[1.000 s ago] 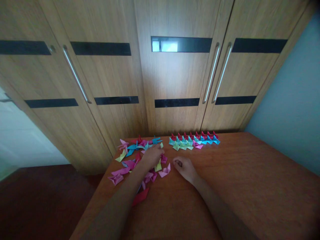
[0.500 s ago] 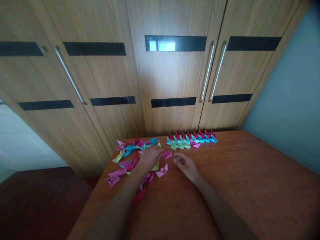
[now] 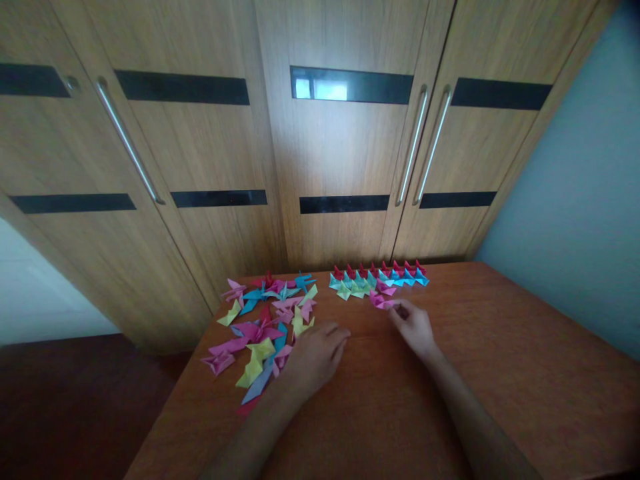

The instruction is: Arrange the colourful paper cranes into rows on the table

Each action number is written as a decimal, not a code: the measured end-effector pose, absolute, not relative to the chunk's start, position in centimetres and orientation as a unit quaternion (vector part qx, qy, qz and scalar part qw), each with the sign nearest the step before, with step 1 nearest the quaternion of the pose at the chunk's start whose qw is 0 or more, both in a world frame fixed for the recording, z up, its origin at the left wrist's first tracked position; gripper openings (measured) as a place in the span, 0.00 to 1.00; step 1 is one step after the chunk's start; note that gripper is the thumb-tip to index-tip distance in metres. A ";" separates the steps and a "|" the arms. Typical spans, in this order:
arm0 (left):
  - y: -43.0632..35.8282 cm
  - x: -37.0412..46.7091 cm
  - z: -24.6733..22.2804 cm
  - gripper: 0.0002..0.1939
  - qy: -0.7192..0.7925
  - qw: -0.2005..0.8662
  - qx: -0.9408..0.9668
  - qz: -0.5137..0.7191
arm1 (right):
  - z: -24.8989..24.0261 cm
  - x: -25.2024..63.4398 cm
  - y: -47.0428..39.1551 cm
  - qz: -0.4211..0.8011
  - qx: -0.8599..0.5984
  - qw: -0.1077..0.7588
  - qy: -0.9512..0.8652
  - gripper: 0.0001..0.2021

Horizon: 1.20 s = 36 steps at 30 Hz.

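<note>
Red row (image 3: 351, 273), blue row (image 3: 423, 281) and green row (image 3: 358, 289) stand lined up; loose origami pile (image 3: 257, 331) remains unlined. Right hand (image 3: 414, 331) grip pinches pink origami figure (image 3: 380, 302) just before second pink figure (image 3: 385, 288). Left hand (image 3: 317, 353) near pile, grip hidden, state unclear

Pink origami (image 3: 381, 302) in right fingers (image 3: 401, 309)

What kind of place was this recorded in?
Probably a room in a home, perhaps a bedroom: tall wood-look cupboard doors with long metal handles stand behind a brown table, with a plain bluish wall alongside.
</note>
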<state>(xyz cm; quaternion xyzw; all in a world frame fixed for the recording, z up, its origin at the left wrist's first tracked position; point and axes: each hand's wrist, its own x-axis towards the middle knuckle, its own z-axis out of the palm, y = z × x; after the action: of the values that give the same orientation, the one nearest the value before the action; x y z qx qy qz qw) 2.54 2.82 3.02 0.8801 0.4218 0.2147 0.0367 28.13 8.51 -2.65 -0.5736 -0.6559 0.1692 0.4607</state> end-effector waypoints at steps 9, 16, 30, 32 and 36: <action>0.1 3.4 0.6 0.12 0.394 0.118 0.894 0.179 | -4.7 34.5 11.6 0.030 -0.783 0.259 -0.565 0.17; 0.3 3.3 -0.1 0.11 0.381 0.142 0.899 0.162 | -4.4 33.3 13.6 0.016 -0.814 0.157 -0.559 0.18; -0.3 3.5 0.2 0.10 0.381 0.144 0.902 0.141 | -3.6 31.9 14.3 0.026 -0.815 0.133 -0.563 0.19; -0.3 3.5 0.2 0.10 0.383 0.147 0.901 0.141 | -3.6 31.6 14.1 0.030 -0.818 0.127 -0.561 0.20; -0.3 3.5 0.1 0.11 0.382 0.155 0.901 0.138 | -3.6 31.1 13.7 0.033 -0.817 0.123 -0.563 0.21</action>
<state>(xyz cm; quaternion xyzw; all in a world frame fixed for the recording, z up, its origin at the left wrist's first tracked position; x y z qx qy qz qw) 3.55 -0.29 0.14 0.9007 0.3816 0.1381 0.1552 31.12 13.65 -3.60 -0.8166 -0.5629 0.0334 0.1234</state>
